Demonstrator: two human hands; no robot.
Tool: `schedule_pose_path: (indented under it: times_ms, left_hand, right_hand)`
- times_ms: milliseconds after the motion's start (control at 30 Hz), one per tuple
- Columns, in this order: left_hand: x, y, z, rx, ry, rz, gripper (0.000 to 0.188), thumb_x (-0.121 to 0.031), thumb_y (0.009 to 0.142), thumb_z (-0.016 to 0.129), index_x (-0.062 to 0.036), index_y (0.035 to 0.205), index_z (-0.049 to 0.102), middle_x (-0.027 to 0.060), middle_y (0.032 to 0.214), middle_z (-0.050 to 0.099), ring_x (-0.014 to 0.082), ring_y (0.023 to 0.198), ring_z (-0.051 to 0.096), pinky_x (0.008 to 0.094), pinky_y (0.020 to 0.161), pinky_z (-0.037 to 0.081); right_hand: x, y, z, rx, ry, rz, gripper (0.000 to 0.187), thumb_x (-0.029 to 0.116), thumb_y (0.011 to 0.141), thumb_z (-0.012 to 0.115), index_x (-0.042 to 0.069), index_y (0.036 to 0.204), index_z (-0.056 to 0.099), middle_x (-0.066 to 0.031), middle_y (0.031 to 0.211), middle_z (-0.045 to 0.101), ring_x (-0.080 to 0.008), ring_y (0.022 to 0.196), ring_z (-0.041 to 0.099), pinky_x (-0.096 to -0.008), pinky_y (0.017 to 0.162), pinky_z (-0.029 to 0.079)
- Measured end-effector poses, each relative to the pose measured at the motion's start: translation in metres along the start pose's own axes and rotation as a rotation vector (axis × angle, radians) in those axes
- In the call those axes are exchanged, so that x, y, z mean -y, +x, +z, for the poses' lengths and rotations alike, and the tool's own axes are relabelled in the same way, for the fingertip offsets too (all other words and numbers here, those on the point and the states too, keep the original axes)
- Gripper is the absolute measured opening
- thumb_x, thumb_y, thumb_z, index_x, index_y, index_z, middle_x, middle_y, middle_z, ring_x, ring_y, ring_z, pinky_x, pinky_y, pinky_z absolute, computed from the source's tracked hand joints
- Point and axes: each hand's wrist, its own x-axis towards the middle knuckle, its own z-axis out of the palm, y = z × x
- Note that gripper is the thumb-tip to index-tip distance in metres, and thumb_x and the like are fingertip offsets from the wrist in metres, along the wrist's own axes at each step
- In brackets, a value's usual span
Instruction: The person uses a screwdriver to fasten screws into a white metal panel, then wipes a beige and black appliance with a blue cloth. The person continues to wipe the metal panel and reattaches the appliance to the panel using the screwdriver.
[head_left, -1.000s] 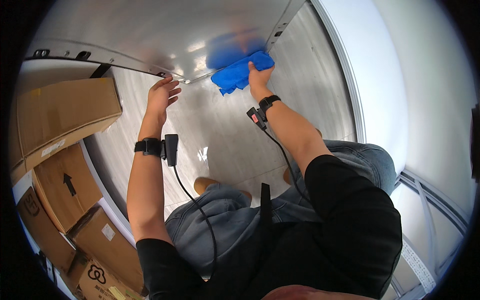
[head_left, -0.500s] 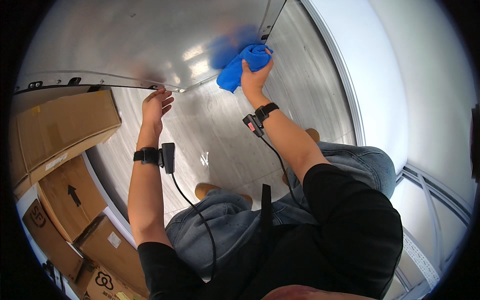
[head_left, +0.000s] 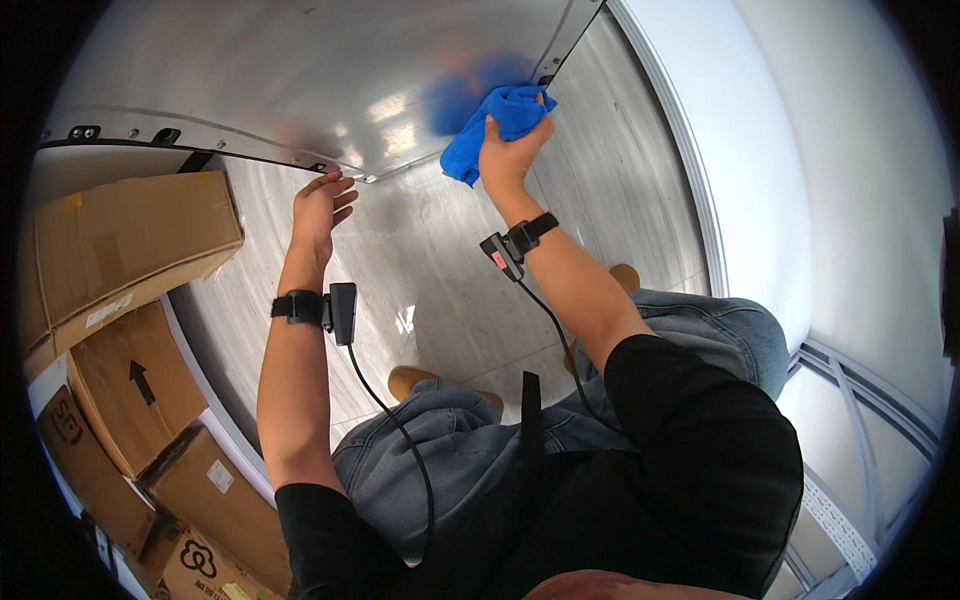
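Observation:
A bunched blue cloth (head_left: pixel 490 125) is gripped in my right hand (head_left: pixel 512 160), pressed against the lower right part of a shiny metal panel (head_left: pixel 270 75). The panel mirrors the blue of the cloth. My left hand (head_left: pixel 322 212) is at the panel's lower edge, near its bottom corner, with fingers apart and nothing held. Its fingertips reach the edge; whether they touch it I cannot tell. Each wrist wears a black strap with a small cabled device, one on the left (head_left: pixel 342 313) and one on the right (head_left: pixel 503 257).
Cardboard boxes (head_left: pixel 130 255) are stacked along the left side, close to my left forearm. Grey wood-look floor (head_left: pixel 420 260) lies beneath the panel. A white wall (head_left: pixel 760 170) rises on the right, with a metal frame (head_left: pixel 870 390) at the lower right. Cables hang from both wrist devices.
The panel has shifted slightly to the right in view. The cloth's folds have changed shape under my right hand, and my left hand sits slightly further right in the picture.

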Motion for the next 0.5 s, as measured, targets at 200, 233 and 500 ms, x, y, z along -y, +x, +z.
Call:
schedule_pose_path:
  times_ms: [200,233,500]
  left_hand:
    - [0.0,0.002,-0.002,0.001,0.014,-0.008,0.037,-0.014,0.092,0.053,-0.0023,0.127,0.054,0.009,0.119,0.065,0.0203,0.104,0.063,0.0319,0.089,0.047]
    - [0.001,0.003,-0.003,0.0,0.01,-0.007,0.037,-0.014,0.092,0.053,-0.0022,0.127,0.054,0.009,0.119,0.065,0.0204,0.104,0.063,0.0319,0.089,0.047]
    - [0.001,0.003,-0.001,-0.012,0.009,-0.012,0.036,-0.014,0.092,0.053,-0.0023,0.126,0.054,0.0092,0.118,0.065,0.0208,0.105,0.063,0.0323,0.089,0.047]
  right_hand:
    - [0.014,0.004,0.0,-0.093,0.072,-0.183,0.077,0.002,0.081,0.07,0.004,0.144,0.025,-0.019,0.136,0.031,-0.0386,0.131,0.034,-0.0483,0.109,0.03]
    - [0.02,0.006,-0.002,-0.106,0.11,-0.195,0.077,0.002,0.081,0.07,0.004,0.144,0.025,-0.0188,0.136,0.031,-0.038,0.131,0.034,-0.0482,0.11,0.029]
    - [0.028,0.024,-0.009,-0.144,0.041,-0.353,0.077,0.001,0.078,0.071,0.006,0.143,0.031,-0.0198,0.133,0.034,-0.0394,0.128,0.037,-0.0494,0.107,0.03]
